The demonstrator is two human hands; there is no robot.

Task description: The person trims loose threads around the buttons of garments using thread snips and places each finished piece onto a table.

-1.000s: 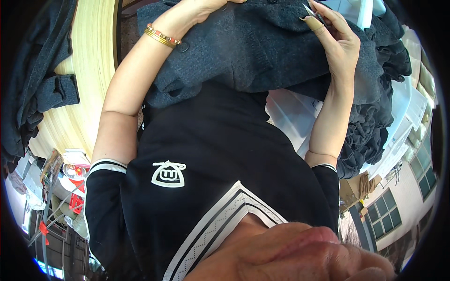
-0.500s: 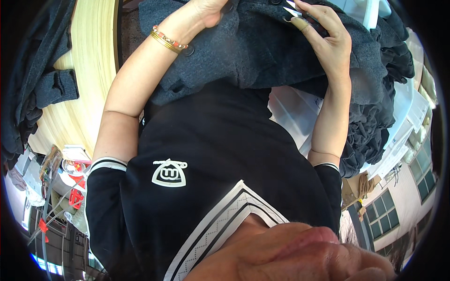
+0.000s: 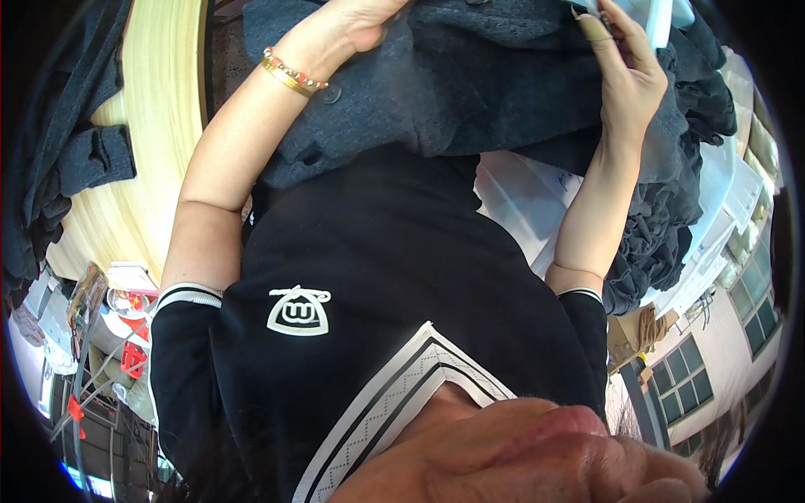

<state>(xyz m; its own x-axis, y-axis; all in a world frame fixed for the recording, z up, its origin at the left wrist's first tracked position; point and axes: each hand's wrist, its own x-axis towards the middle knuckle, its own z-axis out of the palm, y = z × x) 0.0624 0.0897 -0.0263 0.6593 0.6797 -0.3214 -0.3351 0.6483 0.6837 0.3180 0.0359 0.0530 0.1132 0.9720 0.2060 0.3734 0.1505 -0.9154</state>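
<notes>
dark blue-grey garment (image 3: 360, 121), softly rumpled, round button (image 3: 333, 94) showing

One buttoned garment (image 3: 369, 117); one beaded bracelet (image 3: 292, 72)

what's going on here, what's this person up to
A person has a dark grey garment across their lap. Their left hand is at it, fingers cut off by the picture's top edge. The right hand, its thumb covered in tan, seems to hold something small, mostly hidden. More dark cloth lies heaped at the right.
</notes>
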